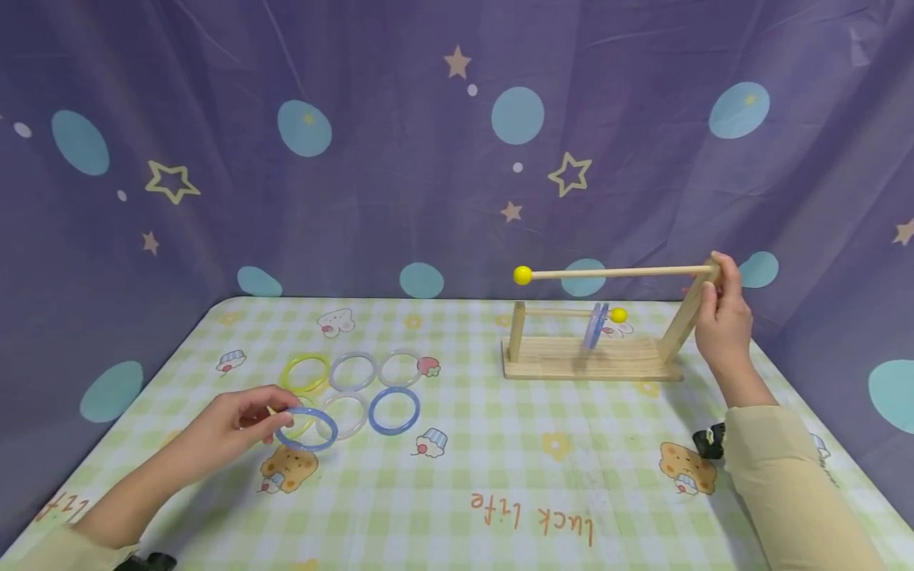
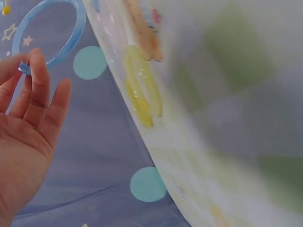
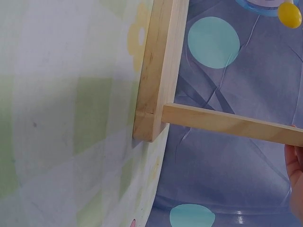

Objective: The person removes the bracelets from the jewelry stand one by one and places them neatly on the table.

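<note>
Left end of surface point(image 1: 500, 476): left hand point(image 1: 239, 424), thumb and fingertips closed to a ring's thickness, pinching a blue ring point(image 1: 334, 431) by its near-left edge. Left wrist view: held ring clear of the surface; the little finger is straighter than those at the pinch and stands apart from the ring.

Beneath and beyond it, six loose rings lie flat, in two rows of three. Left column: two yellow rings point(image 1: 305, 357), the nearer partly hidden behind the held ring. Middle column: a pale blue ring point(image 1: 353, 389) at the back, a clear ring point(image 1: 345, 438) in front. Right column: a second clear ring point(image 1: 401, 385) at the back, a darker blue ring point(image 1: 394, 432) in front.

Right part: wooden stand point(image 1: 593, 366) on the surface, well apart from the loose rings. Its short post carries a rod with two threaded rings point(image 1: 594, 327) just beside the yellow end ball point(image 1: 618, 315). The tall post point(image 1: 681, 317) leans right; its upper rod runs left to another yellow ball point(image 1: 523, 275).

Far right: right hand point(image 1: 724, 325) grips the tall post's top, thumb on the near side, fingers bent around it.
</note>
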`<action>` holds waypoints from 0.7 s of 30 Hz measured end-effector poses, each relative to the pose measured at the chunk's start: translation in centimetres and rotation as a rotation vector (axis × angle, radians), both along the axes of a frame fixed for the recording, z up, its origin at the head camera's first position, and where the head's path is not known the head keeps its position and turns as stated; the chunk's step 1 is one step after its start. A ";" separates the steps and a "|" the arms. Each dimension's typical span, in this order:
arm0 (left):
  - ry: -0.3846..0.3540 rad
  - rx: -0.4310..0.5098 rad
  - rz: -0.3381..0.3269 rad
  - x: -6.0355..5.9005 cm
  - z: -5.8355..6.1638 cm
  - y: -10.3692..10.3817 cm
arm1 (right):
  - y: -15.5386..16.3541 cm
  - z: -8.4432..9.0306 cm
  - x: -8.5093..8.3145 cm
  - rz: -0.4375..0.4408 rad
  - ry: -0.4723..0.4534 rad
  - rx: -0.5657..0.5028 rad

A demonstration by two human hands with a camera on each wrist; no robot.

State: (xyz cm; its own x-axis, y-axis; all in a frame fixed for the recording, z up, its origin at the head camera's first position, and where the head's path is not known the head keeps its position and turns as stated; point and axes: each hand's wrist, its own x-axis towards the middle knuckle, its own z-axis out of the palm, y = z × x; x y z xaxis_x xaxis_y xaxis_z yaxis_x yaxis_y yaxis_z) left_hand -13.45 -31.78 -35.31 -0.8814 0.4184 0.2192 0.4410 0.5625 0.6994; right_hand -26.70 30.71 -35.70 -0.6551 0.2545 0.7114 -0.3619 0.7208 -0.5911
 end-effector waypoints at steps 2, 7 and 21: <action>-0.017 0.009 -0.035 0.1 -0.4 -0.4 | 0.0 0.0 0.0 0.001 0.000 0.001; -0.057 0.019 -0.099 0.4 -0.9 -1.1 | -0.1 0.1 0.1 -0.001 -0.002 0.003; -0.224 -0.076 -0.148 0.3 -1.1 -2.5 | 0.0 0.0 0.1 -0.010 -0.006 0.004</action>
State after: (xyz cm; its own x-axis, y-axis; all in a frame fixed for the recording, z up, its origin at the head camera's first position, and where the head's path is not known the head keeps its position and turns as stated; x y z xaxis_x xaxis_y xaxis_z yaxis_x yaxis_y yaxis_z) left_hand -13.13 -34.26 -36.37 -0.8323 0.5542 -0.0105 0.3619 0.5576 0.7471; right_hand -26.65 30.71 -35.67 -0.6569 0.2586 0.7083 -0.3506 0.7269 -0.5906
